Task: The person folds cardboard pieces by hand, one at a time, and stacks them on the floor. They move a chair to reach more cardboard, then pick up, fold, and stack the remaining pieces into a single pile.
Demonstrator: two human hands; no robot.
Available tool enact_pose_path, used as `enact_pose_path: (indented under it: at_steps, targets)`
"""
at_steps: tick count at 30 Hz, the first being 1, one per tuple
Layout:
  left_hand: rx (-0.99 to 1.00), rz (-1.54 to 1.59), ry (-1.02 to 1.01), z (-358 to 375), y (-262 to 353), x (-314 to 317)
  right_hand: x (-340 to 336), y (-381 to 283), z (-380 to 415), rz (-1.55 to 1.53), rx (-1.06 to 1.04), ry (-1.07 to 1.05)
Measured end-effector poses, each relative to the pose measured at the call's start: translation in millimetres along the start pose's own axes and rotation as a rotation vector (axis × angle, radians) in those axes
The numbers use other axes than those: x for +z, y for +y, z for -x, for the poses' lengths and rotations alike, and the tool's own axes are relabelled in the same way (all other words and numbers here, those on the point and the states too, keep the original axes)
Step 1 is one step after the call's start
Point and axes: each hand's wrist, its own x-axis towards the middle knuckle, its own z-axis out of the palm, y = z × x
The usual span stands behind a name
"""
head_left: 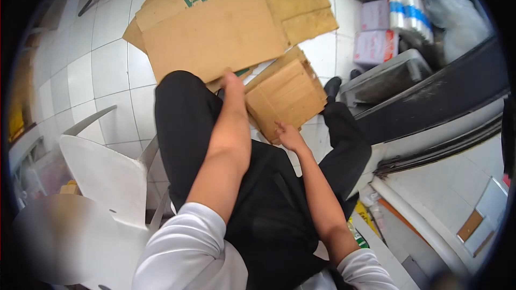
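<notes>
A large flattened cardboard sheet [215, 32] with a green printed label lies on top of other sheets on the tiled floor. My left hand [231, 79] is closed at its near edge, thumb side on top and the other fingers mostly hidden below. To the right is a smaller stack of folded cardboard [290, 94], tilted between my feet. My right hand [290, 136] is at the near corner of that stack, index finger stretched out and fingers apart. It does not appear to grip the stack.
A white plastic chair [107, 172] stands at my left. At upper right are pink-and-white boxes [375, 47], blue-banded white packs [411, 13], a clear plastic bag [457, 21] and a grey bin [387, 78]. A dark ledge [430, 94] runs along the right side.
</notes>
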Motion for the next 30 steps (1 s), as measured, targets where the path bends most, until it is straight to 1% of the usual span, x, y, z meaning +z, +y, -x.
enact_pose_path:
  at_steps: [1, 2, 3, 5, 6, 8, 10, 11, 12, 13, 14, 15, 16, 17, 18, 19, 20, 22, 23, 24, 25, 26, 28, 29, 30]
  targets:
    - [0.141, -0.136, -0.025, 3, -22, 7, -17, -31, 22, -0.077, -0.031, 0.028]
    - [0.254, -0.319, -0.068, 45, -22, 7, -29, -59, 47, -0.153, -0.064, 0.055]
    - [0.374, -0.498, -0.109, 86, -22, 0, -35, -82, 69, -0.121, -0.075, 0.087]
    - [0.548, -0.592, -0.264, 117, -31, -6, -42, -122, 107, -0.168, -0.29, 0.296]
    - [0.546, -0.537, -0.267, 131, -21, -7, -39, -146, 122, -0.279, -0.331, 0.367]
    - [0.453, -0.59, -0.416, 151, -7, -24, -20, -184, 144, -0.633, -0.378, 0.338]
    - [0.479, -0.567, -0.441, 163, 2, -34, -15, -224, 174, -0.094, -0.594, 0.456]
    - [0.482, -0.583, -0.447, 156, 4, -36, -10, -230, 179, 0.005, -0.72, 0.498]
    - [0.49, -0.602, -0.447, 146, 6, -38, -7, -230, 182, -0.008, -0.724, 0.514]
    - [0.562, -0.647, -0.362, 137, 7, -37, -4, -228, 184, -0.05, -0.734, 0.501]
    - [0.586, -0.679, -0.374, 139, 19, -43, 0, -223, 186, -0.1, -0.734, 0.498]
    - [0.61, -0.749, -0.289, 149, 31, -51, 4, -213, 184, -0.239, -0.675, 0.486]
    - [0.644, -0.831, -0.205, 157, 31, -55, 1, -206, 188, -0.292, -0.643, 0.535]
    - [0.688, -0.911, -0.219, 153, 20, -53, 0, -201, 192, -0.365, -0.599, 0.511]
    - [0.707, -0.915, -0.243, 144, 13, -50, 3, -194, 192, -0.453, -0.56, 0.476]
    - [0.725, -0.913, -0.264, 134, 6, -54, 6, -184, 187, -0.457, -0.604, 0.542]
    - [0.771, -0.98, -0.263, 138, -1, -61, 7, -172, 181, -0.52, -0.598, 0.562]
    - [0.774, -1.002, -0.351, 164, -14, -63, 18, -144, 156, -0.744, -0.478, 0.569]
    - [0.771, -0.937, -0.405, 160, -22, -57, 24, -124, 136, -0.921, -0.377, 0.5]
    - [0.811, -0.963, -0.411, 171, -20, -54, 30, -105, 118, -1.084, -0.288, 0.413]
    - [0.904, -0.85, -0.563, 189, -11, -54, 29, -93, 108, -0.838, -0.129, 0.471]
    - [0.987, -0.73, -0.706, 207, 2, -54, 23, -88, 103, -0.857, -0.152, 0.464]
    - [1.282, -0.679, -0.789, 252, 31, -52, 17, -78, 98, -0.876, -0.19, 0.447]
    - [1.387, -0.647, -0.852, 274, 46, -53, 20, -75, 91, -1.018, -0.22, 0.35]
    - [1.489, -0.614, -0.912, 296, 59, -56, 13, -73, 92, -1.052, -0.23, 0.337]
